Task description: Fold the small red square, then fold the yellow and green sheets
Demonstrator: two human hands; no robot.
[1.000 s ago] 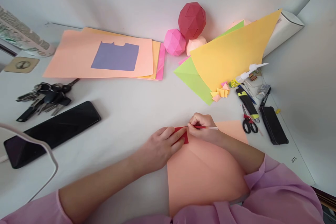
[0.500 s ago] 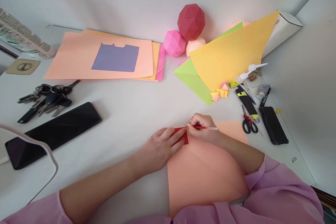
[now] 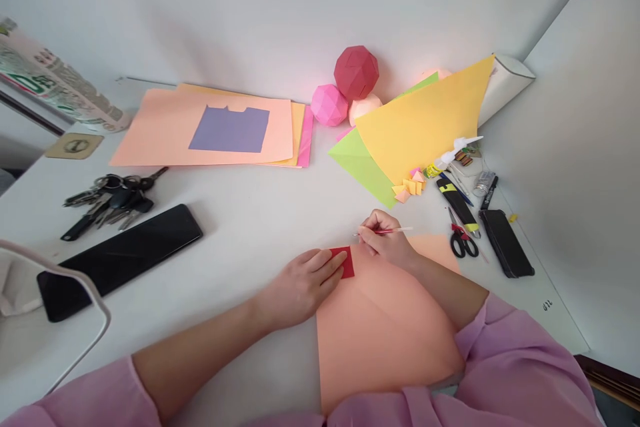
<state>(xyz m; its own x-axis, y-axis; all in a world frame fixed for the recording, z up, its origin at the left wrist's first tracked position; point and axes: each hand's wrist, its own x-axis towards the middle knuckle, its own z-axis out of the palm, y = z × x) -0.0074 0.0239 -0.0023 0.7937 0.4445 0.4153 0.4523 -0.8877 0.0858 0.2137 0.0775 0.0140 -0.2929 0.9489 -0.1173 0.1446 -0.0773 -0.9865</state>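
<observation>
My left hand [image 3: 305, 285] lies flat with fingers stretched over a small red paper piece [image 3: 349, 267], pressing it on the upper left corner of a peach paper sheet [image 3: 380, 340]. Part of the red piece is hidden under the fingers. My right hand [image 3: 384, 237] pinches a slim pen [image 3: 395, 231] with a red and clear barrel. Its tip points left, just above the sheet's top edge and a little apart from the red piece.
Beyond my hands stand faceted paper balls [image 3: 357, 72] beside leaning yellow paper [image 3: 425, 120] and a glue bottle [image 3: 440, 163]. Scissors [image 3: 463, 242], a cutter [image 3: 457, 205] and a black case [image 3: 507, 243] lie right. Keys [image 3: 117, 200], a phone [image 3: 125, 260] and stacked paper [image 3: 165, 127] lie left.
My right hand has lifted the pen tip away from the red piece's upper right corner. My left hand still presses the red piece. The whole view has shifted slightly.
</observation>
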